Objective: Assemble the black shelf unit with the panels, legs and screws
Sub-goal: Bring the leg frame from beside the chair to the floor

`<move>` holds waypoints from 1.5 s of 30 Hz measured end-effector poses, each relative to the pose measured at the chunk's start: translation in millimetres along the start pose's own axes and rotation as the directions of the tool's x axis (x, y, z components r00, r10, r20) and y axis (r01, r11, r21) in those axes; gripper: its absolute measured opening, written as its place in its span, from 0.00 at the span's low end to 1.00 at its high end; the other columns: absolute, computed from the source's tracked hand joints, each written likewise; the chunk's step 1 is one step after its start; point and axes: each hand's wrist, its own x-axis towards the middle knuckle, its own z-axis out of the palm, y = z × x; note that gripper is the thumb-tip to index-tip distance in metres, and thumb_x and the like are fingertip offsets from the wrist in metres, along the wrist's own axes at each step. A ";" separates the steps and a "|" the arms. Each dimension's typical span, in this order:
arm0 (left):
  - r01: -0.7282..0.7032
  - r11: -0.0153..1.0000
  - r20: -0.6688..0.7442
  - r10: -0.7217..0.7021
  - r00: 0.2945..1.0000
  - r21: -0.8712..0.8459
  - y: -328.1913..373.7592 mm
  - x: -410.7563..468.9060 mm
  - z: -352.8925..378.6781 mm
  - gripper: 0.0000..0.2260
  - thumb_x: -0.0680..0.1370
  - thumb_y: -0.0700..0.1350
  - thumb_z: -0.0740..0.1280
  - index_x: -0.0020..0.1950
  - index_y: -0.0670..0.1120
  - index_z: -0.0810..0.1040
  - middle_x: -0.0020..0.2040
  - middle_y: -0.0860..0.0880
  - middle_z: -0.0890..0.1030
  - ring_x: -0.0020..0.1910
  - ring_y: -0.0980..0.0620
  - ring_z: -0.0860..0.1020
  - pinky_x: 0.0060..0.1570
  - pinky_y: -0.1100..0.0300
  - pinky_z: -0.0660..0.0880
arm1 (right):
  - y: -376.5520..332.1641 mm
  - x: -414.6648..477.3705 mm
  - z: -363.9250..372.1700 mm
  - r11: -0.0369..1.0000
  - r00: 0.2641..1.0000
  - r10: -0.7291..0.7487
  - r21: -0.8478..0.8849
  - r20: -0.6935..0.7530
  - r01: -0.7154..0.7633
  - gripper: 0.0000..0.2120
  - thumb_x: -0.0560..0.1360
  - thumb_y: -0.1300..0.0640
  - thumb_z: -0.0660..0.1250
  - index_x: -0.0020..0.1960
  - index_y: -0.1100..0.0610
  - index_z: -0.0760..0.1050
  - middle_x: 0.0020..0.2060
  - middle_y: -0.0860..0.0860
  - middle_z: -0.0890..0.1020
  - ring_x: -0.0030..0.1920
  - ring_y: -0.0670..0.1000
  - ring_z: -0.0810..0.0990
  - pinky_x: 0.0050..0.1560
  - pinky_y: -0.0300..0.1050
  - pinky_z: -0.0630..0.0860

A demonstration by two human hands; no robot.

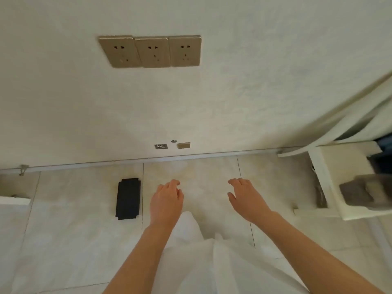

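White fabric (191, 262); left hand (166, 200), right hand (247, 198) empty; flat black panel (128, 198).

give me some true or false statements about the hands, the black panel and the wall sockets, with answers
1. The left hand grips the black panel. False: it holds nothing, and the panel lies apart from it.
2. The black panel lies flat on the tiled floor, left of both hands. True.
3. The right hand holds nothing, its fingers relaxed. True.
4. Two wall sockets sit in a row. False: there are three.
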 end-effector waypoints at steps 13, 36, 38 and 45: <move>-0.378 0.920 0.193 0.354 0.915 0.103 241.8 -59.2 126.9 0.13 0.84 0.47 0.59 0.67 0.49 0.75 0.52 0.52 0.81 0.55 0.51 0.76 0.50 0.55 0.76 | 227.3 -159.2 -21.2 0.910 0.932 0.348 0.275 -0.103 -0.310 0.20 0.83 0.54 0.56 0.74 0.55 0.62 0.70 0.51 0.68 0.73 0.49 0.63 0.70 0.42 0.65; -0.758 0.653 0.474 0.662 0.580 0.016 639.5 -135.9 346.9 0.12 0.82 0.45 0.62 0.65 0.48 0.76 0.51 0.52 0.81 0.54 0.50 0.78 0.47 0.55 0.75 | 594.7 -314.7 -94.2 0.572 0.559 0.797 0.583 -0.228 -0.577 0.20 0.82 0.54 0.59 0.73 0.56 0.66 0.68 0.50 0.73 0.71 0.50 0.65 0.65 0.42 0.69; -0.775 0.631 0.487 0.672 0.558 0.017 677.0 -133.1 363.9 0.12 0.82 0.45 0.63 0.65 0.49 0.76 0.52 0.52 0.82 0.52 0.51 0.79 0.48 0.55 0.76 | 626.3 -317.7 -110.8 0.559 0.547 0.806 0.591 -0.225 -0.581 0.20 0.82 0.53 0.59 0.73 0.55 0.66 0.67 0.50 0.73 0.71 0.50 0.66 0.64 0.43 0.70; -0.765 0.637 0.463 0.708 0.533 -0.094 796.4 -128.5 408.1 0.13 0.81 0.46 0.66 0.66 0.51 0.75 0.50 0.56 0.80 0.49 0.57 0.78 0.47 0.58 0.79 | 727.8 -323.9 -172.0 0.544 0.516 0.820 0.611 -0.245 -0.575 0.20 0.82 0.52 0.59 0.72 0.55 0.67 0.67 0.50 0.74 0.70 0.51 0.67 0.68 0.44 0.68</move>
